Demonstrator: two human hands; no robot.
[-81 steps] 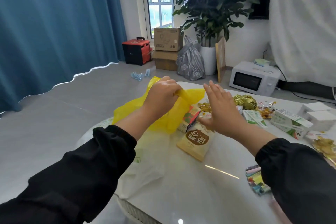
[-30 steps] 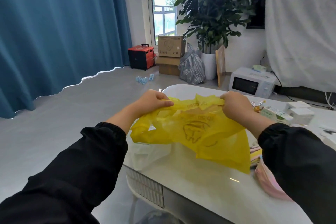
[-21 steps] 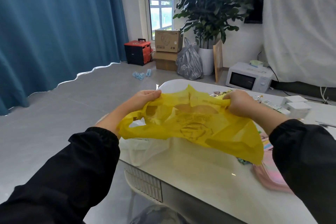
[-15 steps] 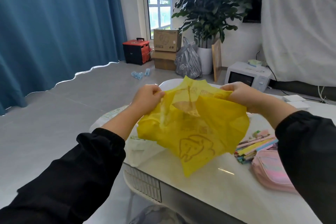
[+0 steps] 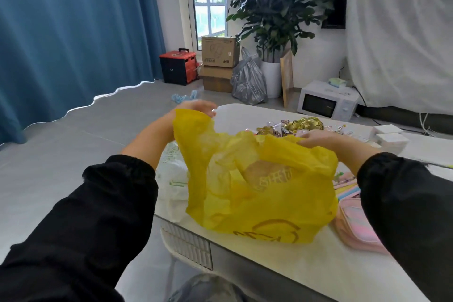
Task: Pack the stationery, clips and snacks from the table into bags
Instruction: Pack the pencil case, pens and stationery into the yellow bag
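Bag-opening entry, stock as it stands for you:

- yellow bag — thin printed plastic. Half a second ago it hung crumpled in the air between your hands. Now its base sits on the table and it stands puffed between your forearms, mouth upward.
- left hand: has moved up and away from you, drawing one handle strip with it, so that side of the mouth is stretched high. It holds the plastic, but blur hides how the fingers lie.
- right hand: has dropped to the opposite rim and sits low at the top edge. You cannot tell whether it pinches the rim or only lies on it, because plastic covers the fingertips.
- Contents: a tan patch with lettering shows through the near wall. It could be print or a packet; it cannot be read.
- snacks: gold and mixed wrappers on the table just beyond your right hand.
- pens: coloured, beside your right forearm, partly behind the bag.
- pink pencil case: below your right sleeve, just beside the bag's base.
- white boxes: beyond your right forearm.
- white bag: lying flat under your left forearm.

Reading: you have gone from shaking the bag out to standing it open, so opening looks nearly done. With most of the goods outside, packing has barely begun. The snacks are nearest your right hand — the thin walls will likely slump unless your left keeps the mouth up.
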